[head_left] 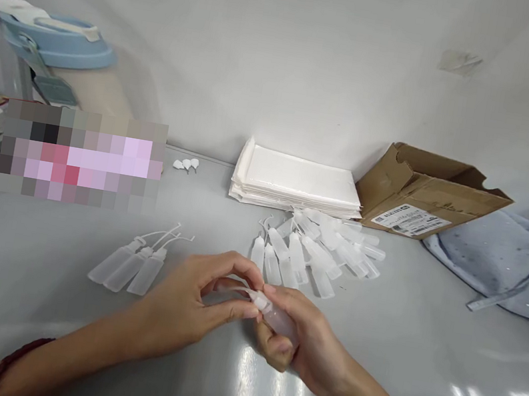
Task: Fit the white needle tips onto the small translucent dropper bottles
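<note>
My right hand (pixel 296 328) is wrapped round the body of a small translucent squeeze bottle (pixel 280 322), held tilted above the grey table. The thumb and fingers of my left hand (pixel 215 294) pinch the white cap at its neck, and a thin curved tube runs from that cap back under my left fingers. Three similar bottles (pixel 125 267) with curved tubes lie side by side to the left. Beyond my hands is a loose pile of such bottles (pixel 298 254), several of them showing thin tips.
Against the wall lies a stack of white padded envelopes (pixel 299 173), beside an open cardboard box (pixel 427 198). Small white caps with pins (pixel 186 164) sit further left. A blue-lidded tumbler (pixel 80 52) stands far left; blue-grey fabric (pixel 511 266) lies at right. One area is pixelated.
</note>
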A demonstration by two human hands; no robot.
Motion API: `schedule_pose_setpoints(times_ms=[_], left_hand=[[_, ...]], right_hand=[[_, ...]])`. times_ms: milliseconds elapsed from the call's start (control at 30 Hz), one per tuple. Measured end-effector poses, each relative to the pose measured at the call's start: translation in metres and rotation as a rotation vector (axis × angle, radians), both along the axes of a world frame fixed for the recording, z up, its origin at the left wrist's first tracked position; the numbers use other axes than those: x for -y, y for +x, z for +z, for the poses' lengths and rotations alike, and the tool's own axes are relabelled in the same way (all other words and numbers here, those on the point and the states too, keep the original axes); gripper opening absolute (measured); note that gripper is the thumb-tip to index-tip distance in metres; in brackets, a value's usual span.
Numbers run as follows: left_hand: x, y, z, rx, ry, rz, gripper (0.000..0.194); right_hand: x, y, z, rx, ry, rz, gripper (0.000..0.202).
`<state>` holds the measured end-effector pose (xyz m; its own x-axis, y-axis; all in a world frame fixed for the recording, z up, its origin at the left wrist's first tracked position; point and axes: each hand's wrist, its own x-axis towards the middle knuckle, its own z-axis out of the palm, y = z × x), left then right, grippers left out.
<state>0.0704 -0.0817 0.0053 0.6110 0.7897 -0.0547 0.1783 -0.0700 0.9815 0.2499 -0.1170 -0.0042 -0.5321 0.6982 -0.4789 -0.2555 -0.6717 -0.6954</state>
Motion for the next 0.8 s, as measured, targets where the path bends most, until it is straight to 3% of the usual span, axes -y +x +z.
schedule_pose_setpoints(times_ms=[267, 433, 633, 800], left_hand=[[-0.0032, -0.0002, 0.0007, -0.054, 0.026, -0.013, 0.010], [-0.0037, -0.0025, -0.0012, -0.082, 0.219, -0.080, 0.010], [-0.0048, -0.0036, -0.0031, -0.056, 0.452, -0.101, 0.014], [-0.0009, -0.0025, -0.0062, 0.022, 0.506, -0.144, 0.017]], right_hand=[[0.0033, -0.0036, 0.0012, 0.108, 0.127, -0.094, 0.032], [0.0027, -0.0044, 0.0020, 0.157, 0.056, -0.009, 0.041], [0.0031, -0.0033, 0.0025, 0.069, -0.104, -0.019, 0.045], [0.0034, -0.0043, -0.0004, 0.062, -0.097, 0.013, 0.048]])
